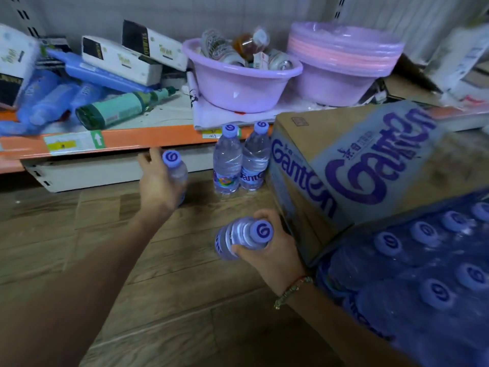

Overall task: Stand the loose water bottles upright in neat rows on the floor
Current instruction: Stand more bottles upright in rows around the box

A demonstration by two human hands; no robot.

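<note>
Our left hand (158,184) was curled around the body of one water bottle (176,169), holding it upright with its purple cap on top, low over the wooden floor (79,234) and just in front of the orange-edged shelf (127,140). We could not tell whether the base of that bottle touched the floor, since the hand hid it. Our right hand (270,250) gripped a second bottle (242,237) near its neck, tilted so that the cap faced up toward us, held above the floor and just beside the corner of a cardboard Ganten box (344,165). A beaded bracelet (291,290) sat on that wrist. Between the left hand and the box, two standing bottles (239,160) were already upright on the floor, side by side and touching, close under the shelf edge, with the right one just beside the box. To our right, below the box, we saw a shrink-wrapped pack of bottles (428,276) with its caps in rows. On the shelf lay a purple basin (238,80) holding assorted small bottles, a stack of purple and pink basins (341,62) next to it, white tissue packs (124,59), blue wrapped items (50,96) and a green bottle (121,108) lying on its side.
</note>
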